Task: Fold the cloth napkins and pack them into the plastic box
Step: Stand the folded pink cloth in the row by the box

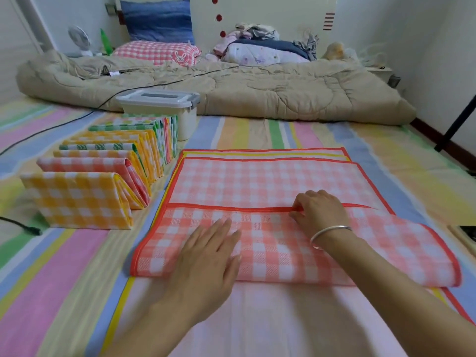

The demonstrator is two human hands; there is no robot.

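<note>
Pinching grip: the right hand (pixel 320 211) is closing thumb and fingers on the red hem (pixel 231 208) of the pink checked napkin (pixel 257 181), where its near part is lying folded over the middle. Meanwhile the left hand (pixel 206 258) is pressing flat on that folded part, fingers straight and spread. Fingertips of the right hand are curling out of sight at the hem. More cloths are lying beneath the napkin, with only red and yellow edges (pixel 257 152) showing; count unclear. Beyond, the plastic box (pixel 186 122) is standing with its lid on, contents not visible. Left of the flat napkin, a row of folded napkins (pixel 103 171) in yellow, pink and green checks is standing tent-wise, reaching back to just beside the box. Everything is sitting on a bed with a pastel striped sheet (pixel 64 266). Across the far end a beige quilt (pixel 257 94) is lying bunched, with pillows (pixel 154 52) and a clothes heap (pixel 257 45) behind it and a black cable (pixel 51 128) trailing at left.
</note>
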